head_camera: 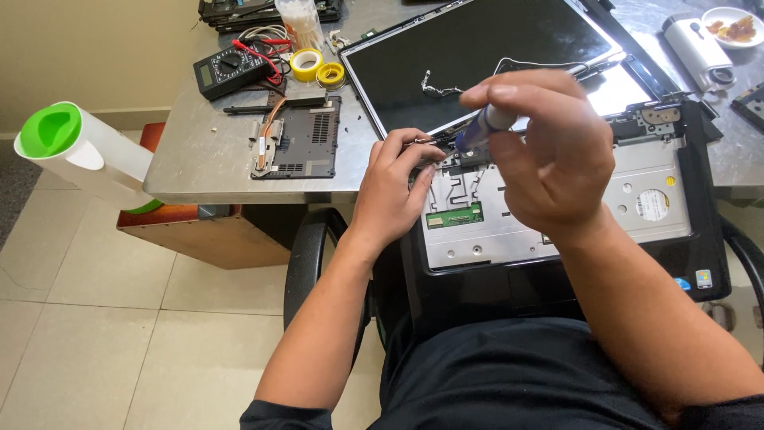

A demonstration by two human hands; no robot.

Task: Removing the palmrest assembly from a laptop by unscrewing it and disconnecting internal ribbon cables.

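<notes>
Grey metal table (pixel 199 151) carried an opened laptop (pixel 557 215), right hand (pixel 549 151) clamped around a screwdriver (pixel 485 127), left hand (pixel 394 187) pinching a small part at the hinge.

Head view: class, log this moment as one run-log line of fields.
right hand: holds screwdriver, tip down on opened laptop | left hand: fingers braced beside tip | nearby: multimeter, tape rolls

Head-worn view, looking steeply down, close
</notes>
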